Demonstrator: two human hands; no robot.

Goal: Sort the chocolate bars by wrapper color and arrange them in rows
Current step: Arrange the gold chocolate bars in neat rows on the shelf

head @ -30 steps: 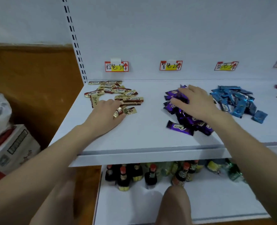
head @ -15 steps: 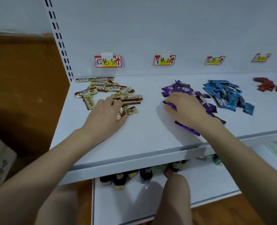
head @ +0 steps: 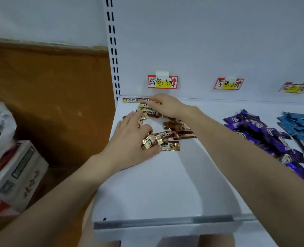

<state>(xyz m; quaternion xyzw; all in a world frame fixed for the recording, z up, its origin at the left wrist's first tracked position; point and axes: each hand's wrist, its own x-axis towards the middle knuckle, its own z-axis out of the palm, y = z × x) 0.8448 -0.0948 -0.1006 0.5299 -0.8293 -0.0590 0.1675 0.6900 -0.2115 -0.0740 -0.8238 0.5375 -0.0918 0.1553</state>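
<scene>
Gold bars (head: 167, 135): loose pile, rear-left of shelf (head: 165, 184).
Left hand (head: 129, 138): flat, fingers straight, pressing the pile.
Right hand (head: 167, 106): fingers bent over rear bars; grip cannot be told.
Handling: probably light, slick foil; pinch across long edges.

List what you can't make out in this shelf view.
Head view:
1. Gold-and-brown wrapped chocolate bars: some lie under the left hand and right hand, so they cannot be counted.
2. Right hand's grip: its fingertips blur against the bars.
3. Blue foil-wrapped bars: cut off by the right edge.
4. Third red-and-yellow price label: writing blurred.
</scene>
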